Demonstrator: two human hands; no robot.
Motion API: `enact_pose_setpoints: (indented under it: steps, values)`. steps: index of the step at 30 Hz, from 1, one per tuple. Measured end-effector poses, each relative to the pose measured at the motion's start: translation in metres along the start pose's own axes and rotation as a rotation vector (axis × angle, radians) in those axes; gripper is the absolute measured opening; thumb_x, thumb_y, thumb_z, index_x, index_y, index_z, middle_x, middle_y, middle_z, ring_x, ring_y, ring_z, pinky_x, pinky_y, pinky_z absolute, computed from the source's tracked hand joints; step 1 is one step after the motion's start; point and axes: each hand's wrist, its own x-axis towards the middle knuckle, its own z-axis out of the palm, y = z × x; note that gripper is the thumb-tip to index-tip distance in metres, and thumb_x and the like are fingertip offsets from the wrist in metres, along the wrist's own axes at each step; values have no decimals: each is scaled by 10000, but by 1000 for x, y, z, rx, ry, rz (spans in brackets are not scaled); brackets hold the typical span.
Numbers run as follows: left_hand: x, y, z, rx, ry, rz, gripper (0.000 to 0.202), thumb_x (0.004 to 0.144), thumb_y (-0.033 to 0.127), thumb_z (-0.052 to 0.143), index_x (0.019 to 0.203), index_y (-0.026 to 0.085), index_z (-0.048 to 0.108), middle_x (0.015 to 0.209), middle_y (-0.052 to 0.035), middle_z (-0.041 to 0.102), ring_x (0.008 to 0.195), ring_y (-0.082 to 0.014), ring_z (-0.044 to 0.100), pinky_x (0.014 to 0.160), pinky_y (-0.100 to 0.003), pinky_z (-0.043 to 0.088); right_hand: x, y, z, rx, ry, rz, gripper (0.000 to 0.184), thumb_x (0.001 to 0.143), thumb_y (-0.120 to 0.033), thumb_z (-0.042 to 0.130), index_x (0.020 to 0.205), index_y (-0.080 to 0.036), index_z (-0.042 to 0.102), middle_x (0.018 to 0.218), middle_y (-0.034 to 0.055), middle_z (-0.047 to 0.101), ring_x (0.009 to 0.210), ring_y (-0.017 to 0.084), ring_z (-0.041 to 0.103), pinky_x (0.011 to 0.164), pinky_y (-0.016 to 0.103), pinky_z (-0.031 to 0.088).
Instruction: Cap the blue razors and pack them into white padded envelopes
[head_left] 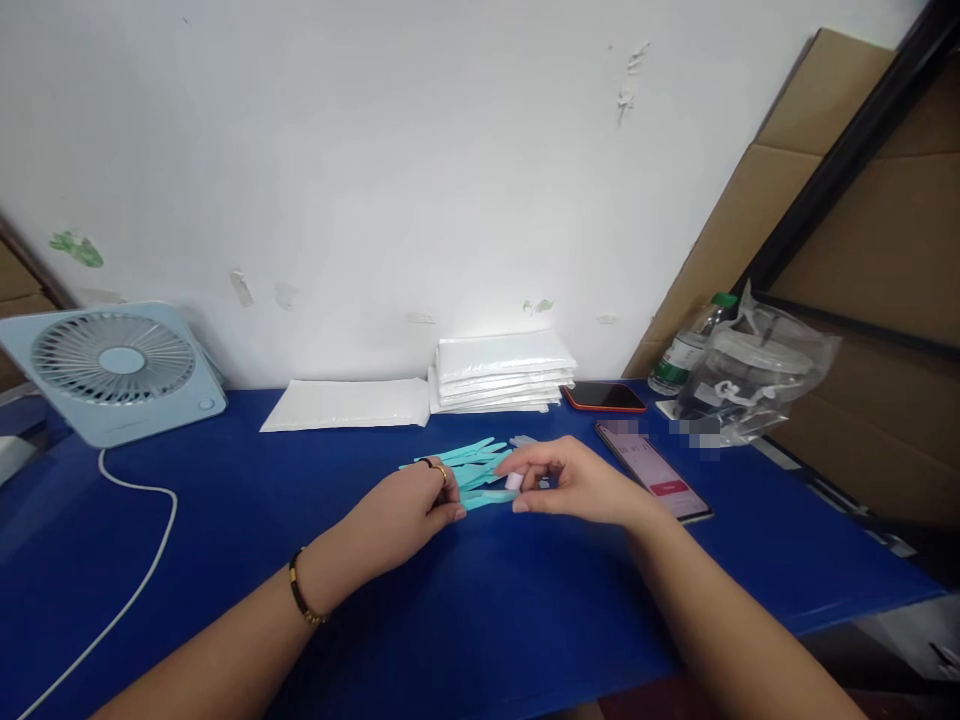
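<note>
Near the middle of the blue table, my left hand pinches a slim teal plastic stick, shaped like an eyebrow razor, by its left end. Its right end looks pale and translucent and reaches the fingertips of my right hand. There my right thumb and fingers curl closed around that end. A small pale pink piece shows at the right fingers; whether it is held or worn cannot be made out. Just behind both hands lies a loose pile of similar teal sticks, partly covered by my fingers.
Behind the pile are stacked white packets and a flat white packet. To the right lie a red-edged phone, a lit phone, a bottle and a bagged jar. A fan with a cord stands left.
</note>
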Motion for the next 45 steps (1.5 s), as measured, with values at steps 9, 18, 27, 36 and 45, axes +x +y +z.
enact_pose_setpoints:
  steps: [9, 18, 27, 36, 45]
  values:
    - [5, -14, -10, -466, -164, -122, 240, 865, 429, 404, 891, 197, 461, 737, 3, 650, 635, -126, 583, 552, -228, 400, -2, 3, -12, -66, 303, -194, 181, 789, -338, 622, 860, -202, 718, 749, 58, 692, 732, 175, 638, 673, 309, 515]
    - [9, -11, -14, -10, 256, 12, 355, 926, 398, 273, 835, 213, 562, 808, -3, 585, 755, -151, 519, 676, -279, 391, 7, 10, -7, 255, 485, 96, 323, 726, -445, 659, 825, -137, 672, 449, -29, 555, 368, 90, 512, 420, 224, 437]
    - [11, -10, -11, 230, 327, 28, 336, 932, 344, 285, 800, 210, 564, 742, -15, 546, 729, -161, 501, 639, -281, 370, 11, 12, 3, 396, 388, 61, 346, 750, -436, 640, 923, -138, 665, 544, -7, 610, 486, 117, 590, 549, 275, 508]
    - [11, -2, -7, 259, 303, 63, 327, 939, 331, 292, 812, 204, 566, 735, -17, 540, 730, -159, 507, 629, -269, 355, 17, 8, 18, 390, 289, 56, 334, 766, -438, 616, 924, -147, 658, 537, -2, 632, 523, 128, 614, 608, 287, 516]
    - [8, 3, 1, 303, 477, 48, 340, 902, 387, 397, 1180, 219, 498, 1125, -82, 544, 1082, -234, 462, 909, -385, 361, 17, 15, 9, 348, 317, 66, 298, 733, -378, 664, 896, -127, 665, 598, 29, 656, 560, 141, 626, 558, 263, 492]
